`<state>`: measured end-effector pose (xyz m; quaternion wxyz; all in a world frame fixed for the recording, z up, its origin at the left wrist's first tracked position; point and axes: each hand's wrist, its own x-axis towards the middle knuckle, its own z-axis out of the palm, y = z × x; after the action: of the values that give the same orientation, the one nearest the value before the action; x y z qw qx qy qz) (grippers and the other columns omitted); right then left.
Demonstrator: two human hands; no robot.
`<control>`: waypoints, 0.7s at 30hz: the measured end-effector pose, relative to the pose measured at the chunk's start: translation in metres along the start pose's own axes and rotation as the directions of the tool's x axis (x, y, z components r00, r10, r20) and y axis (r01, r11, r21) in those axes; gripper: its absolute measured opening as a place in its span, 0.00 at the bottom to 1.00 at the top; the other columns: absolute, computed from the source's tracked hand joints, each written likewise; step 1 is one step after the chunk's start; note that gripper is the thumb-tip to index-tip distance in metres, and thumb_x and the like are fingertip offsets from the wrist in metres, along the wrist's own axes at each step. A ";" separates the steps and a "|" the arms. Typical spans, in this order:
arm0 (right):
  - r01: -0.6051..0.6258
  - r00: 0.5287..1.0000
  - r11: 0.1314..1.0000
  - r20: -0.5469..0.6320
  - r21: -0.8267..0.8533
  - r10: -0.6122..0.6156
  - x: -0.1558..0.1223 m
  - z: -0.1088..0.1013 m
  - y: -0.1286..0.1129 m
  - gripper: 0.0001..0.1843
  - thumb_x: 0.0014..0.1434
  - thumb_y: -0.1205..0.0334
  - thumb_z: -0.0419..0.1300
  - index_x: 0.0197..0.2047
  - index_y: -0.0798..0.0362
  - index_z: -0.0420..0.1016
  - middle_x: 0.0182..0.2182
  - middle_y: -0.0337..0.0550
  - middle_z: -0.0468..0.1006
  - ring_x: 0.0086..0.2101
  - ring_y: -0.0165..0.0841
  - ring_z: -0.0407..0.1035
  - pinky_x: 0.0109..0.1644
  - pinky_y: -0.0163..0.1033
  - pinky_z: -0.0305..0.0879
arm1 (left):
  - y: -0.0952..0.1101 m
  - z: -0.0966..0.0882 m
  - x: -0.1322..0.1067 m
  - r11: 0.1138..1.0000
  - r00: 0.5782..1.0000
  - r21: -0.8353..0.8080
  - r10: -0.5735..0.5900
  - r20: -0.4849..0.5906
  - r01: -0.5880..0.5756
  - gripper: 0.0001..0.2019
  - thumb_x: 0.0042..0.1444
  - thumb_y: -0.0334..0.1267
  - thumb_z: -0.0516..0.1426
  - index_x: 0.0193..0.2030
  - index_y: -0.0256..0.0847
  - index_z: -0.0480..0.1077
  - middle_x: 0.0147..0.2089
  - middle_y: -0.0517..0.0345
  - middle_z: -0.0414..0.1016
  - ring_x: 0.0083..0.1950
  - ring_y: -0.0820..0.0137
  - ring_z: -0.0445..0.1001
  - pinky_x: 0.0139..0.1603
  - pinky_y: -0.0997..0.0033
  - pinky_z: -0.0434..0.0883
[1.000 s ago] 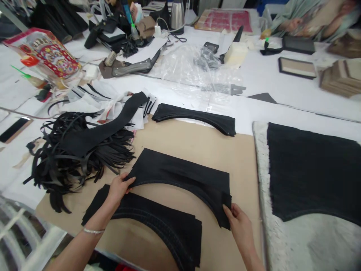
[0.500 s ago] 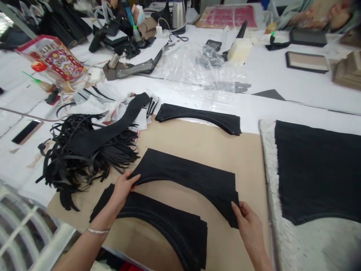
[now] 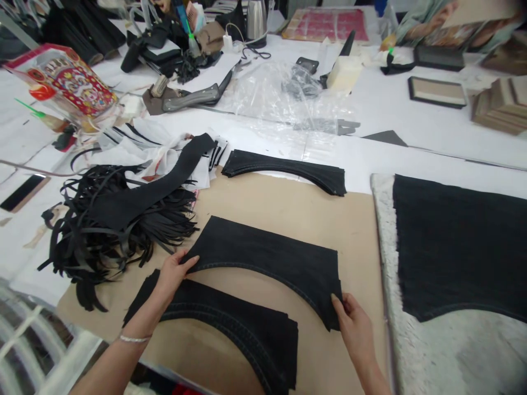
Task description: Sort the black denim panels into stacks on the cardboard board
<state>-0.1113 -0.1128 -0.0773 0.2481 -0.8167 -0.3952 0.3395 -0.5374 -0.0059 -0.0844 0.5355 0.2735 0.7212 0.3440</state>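
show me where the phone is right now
In the head view, the phone lies at the left edge on the white tabletop, left of the pile of black strips and just nearer than the thin cord.

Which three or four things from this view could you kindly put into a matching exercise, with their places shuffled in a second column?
Column one:
1. Left hand
2. Right hand
3. Heap of black strips
4. Large black panel

Column two:
A. On the pale slab
B. At the right end of the middle curved black piece
C. Over the left part of the brown board
D. At the left end of the middle curved black piece

Right pairs: 1-D, 2-B, 3-C, 4-A
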 end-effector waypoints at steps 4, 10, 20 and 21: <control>0.038 0.997 0.978 -0.064 -0.207 -0.053 0.000 0.008 0.002 0.24 0.56 0.36 0.49 0.27 0.49 0.62 0.17 0.33 0.61 0.20 0.32 0.58 0.26 0.38 0.52 | -0.019 0.000 0.011 0.995 1.000 0.097 0.019 -0.004 -0.018 0.23 0.36 0.50 0.68 0.35 0.36 0.72 0.31 0.57 0.75 0.26 0.73 0.70 0.20 0.80 0.65; 0.062 0.992 0.959 -0.087 -0.277 -0.090 0.002 0.006 -0.002 0.22 0.59 0.38 0.47 0.27 0.48 0.62 0.17 0.33 0.62 0.20 0.33 0.60 0.27 0.38 0.50 | -0.013 0.000 0.008 0.992 0.998 0.119 -0.029 -0.048 0.035 0.20 0.35 0.48 0.67 0.34 0.39 0.72 0.28 0.61 0.75 0.24 0.74 0.69 0.19 0.80 0.63; 0.062 0.993 0.963 -0.079 -0.262 -0.085 0.004 0.006 -0.002 0.21 0.59 0.40 0.47 0.25 0.47 0.57 0.16 0.32 0.59 0.20 0.32 0.58 0.27 0.39 0.50 | 0.001 0.001 -0.003 0.989 0.995 0.141 -0.035 -0.090 0.047 0.19 0.34 0.47 0.66 0.31 0.39 0.70 0.25 0.63 0.74 0.22 0.73 0.68 0.18 0.79 0.61; 0.056 0.994 0.962 -0.076 -0.267 -0.079 0.004 0.006 -0.002 0.21 0.59 0.39 0.47 0.25 0.47 0.58 0.16 0.32 0.60 0.20 0.32 0.58 0.27 0.39 0.50 | -0.001 0.000 0.000 0.988 0.997 0.152 -0.018 -0.074 0.029 0.19 0.35 0.48 0.66 0.31 0.39 0.70 0.26 0.62 0.75 0.23 0.72 0.69 0.20 0.78 0.63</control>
<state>-0.1150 -0.1077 -0.0811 0.1651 -0.8423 -0.4538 0.2395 -0.5376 -0.0069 -0.0854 0.4907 0.2925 0.7675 0.2910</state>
